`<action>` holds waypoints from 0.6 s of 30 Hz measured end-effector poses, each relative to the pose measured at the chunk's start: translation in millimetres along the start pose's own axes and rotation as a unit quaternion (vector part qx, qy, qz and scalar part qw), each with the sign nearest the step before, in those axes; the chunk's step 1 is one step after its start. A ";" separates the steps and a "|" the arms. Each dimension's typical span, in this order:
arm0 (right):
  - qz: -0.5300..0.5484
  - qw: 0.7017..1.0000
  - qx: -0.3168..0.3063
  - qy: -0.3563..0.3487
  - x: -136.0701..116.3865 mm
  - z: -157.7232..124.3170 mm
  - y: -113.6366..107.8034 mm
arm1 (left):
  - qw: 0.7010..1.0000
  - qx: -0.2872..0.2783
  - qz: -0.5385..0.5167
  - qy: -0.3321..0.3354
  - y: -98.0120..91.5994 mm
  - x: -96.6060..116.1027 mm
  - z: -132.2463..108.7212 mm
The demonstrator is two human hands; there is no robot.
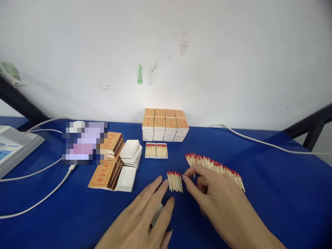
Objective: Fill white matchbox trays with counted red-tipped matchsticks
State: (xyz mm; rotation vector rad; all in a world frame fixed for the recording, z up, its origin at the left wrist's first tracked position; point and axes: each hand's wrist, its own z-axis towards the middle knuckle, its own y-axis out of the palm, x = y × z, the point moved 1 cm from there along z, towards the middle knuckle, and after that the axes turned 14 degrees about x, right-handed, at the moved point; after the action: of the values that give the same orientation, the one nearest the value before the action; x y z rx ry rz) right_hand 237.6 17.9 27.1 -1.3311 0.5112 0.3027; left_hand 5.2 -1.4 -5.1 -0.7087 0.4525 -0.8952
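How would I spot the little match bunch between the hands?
On the blue table, look between the left hand and right hand. There lies a small squared bundle of red-tipped wooden matches, far narrower than the long loose row beside it.

Small bundle of matches (175, 181): pale wooden sticks with red heads, lying flat and side by side on the blue desk (272, 204), heads all towards the wall, squared into a compact block. It lies between the fingertips of the left hand (145, 218) and the right hand (220, 204), near a longer loose row of matches (215, 167).
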 end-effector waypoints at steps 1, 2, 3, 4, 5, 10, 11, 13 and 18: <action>-0.005 0.999 0.031 -0.013 1.7 1.2 0.3 | 1.000 0.002 0.000 0.000 0.3 -0.3 -0.3; -0.016 0.997 0.068 -0.029 3.8 2.4 1.2 | 1.000 0.002 0.000 0.000 0.7 -0.4 -0.7; -0.034 0.993 0.105 -0.045 5.9 3.5 2.8 | 1.000 0.001 0.001 -0.002 1.2 -0.4 -1.0; -0.057 0.987 0.138 -0.060 8.1 4.5 4.9 | 1.000 0.001 0.001 -0.004 1.7 -0.2 -1.3; -0.083 0.980 0.163 -0.073 10.1 5.3 7.5 | 1.000 0.001 0.002 -0.006 2.1 0.1 -1.4; -0.163 0.962 0.193 -0.104 15.1 7.4 19.2 | 1.000 0.000 0.005 -0.001 3.9 1.8 -1.4; -0.159 0.962 0.192 -0.107 15.3 7.3 20.0 | 1.000 0.001 0.006 0.001 4.0 2.0 -1.7; -0.140 0.966 0.190 -0.108 15.7 6.7 20.2 | 1.000 0.002 0.008 0.000 4.0 2.0 -2.4; -0.113 0.971 0.188 -0.090 16.3 5.9 19.1 | 1.000 0.004 0.007 -0.004 3.6 1.7 -1.8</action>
State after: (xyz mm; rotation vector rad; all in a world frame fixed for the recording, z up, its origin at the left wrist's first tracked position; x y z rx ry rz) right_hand 243.1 26.6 3.5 -0.9696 0.2445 0.1259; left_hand 6.9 -1.9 -9.1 -0.7004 0.4471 -0.8799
